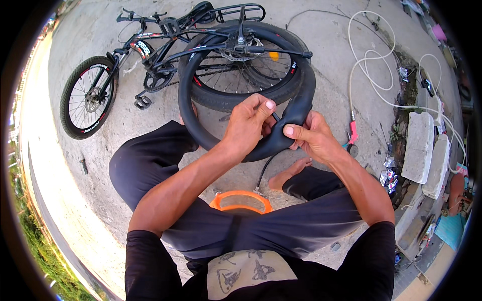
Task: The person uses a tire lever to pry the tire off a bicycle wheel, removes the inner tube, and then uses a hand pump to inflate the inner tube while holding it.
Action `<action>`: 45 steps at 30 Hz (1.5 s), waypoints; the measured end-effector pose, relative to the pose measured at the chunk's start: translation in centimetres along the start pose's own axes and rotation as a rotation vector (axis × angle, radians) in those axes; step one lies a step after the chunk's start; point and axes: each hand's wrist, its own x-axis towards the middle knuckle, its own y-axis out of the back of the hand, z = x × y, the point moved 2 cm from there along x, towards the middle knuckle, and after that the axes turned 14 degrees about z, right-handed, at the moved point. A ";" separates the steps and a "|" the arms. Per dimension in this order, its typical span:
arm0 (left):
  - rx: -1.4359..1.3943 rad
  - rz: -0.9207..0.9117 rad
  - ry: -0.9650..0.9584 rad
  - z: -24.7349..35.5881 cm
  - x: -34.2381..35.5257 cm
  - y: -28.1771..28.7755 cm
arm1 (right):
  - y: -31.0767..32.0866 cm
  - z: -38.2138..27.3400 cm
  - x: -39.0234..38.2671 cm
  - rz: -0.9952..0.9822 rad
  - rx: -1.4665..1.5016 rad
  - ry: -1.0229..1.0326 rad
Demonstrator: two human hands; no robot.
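Note:
An inflated black bicycle inner tube (pixel 187 100) forms a large ring in front of me, lying partly over the bicycle's rear wheel. My right hand (pixel 314 134) is closed on its near right part, thumb on top and fingers beneath. Just left of it, my left hand (pixel 249 123) is closed in a pinch at the tube's inner side. A thin dark piece shows by its fingertips, and its kind is mostly hidden. From under the tube, a thin black hose (pixel 262 173) runs down to an orange handle-shaped frame (pixel 241 195) between my legs.
Beyond the tube, a black bicycle (pixel 155 62) lies on its side on the concrete, with its front wheel (pixel 89 98) at left. On the right are a coiled pale hose (pixel 351 65), a pink air gun (pixel 353 131), concrete blocks (pixel 417 148) and litter. My bare foot (pixel 290 173) is below the tube.

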 end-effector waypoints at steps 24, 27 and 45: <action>-0.086 -0.093 0.298 -1.3 1.2 0.2 | -0.6 -0.5 -0.2 0.023 -0.048 0.004; -0.107 -0.111 0.316 -1.6 1.4 0.3 | -0.5 -0.1 0.0 0.025 -0.055 0.004; -0.151 -0.101 0.328 -1.3 1.3 0.2 | 0.2 -0.3 0.4 0.038 -0.049 -0.003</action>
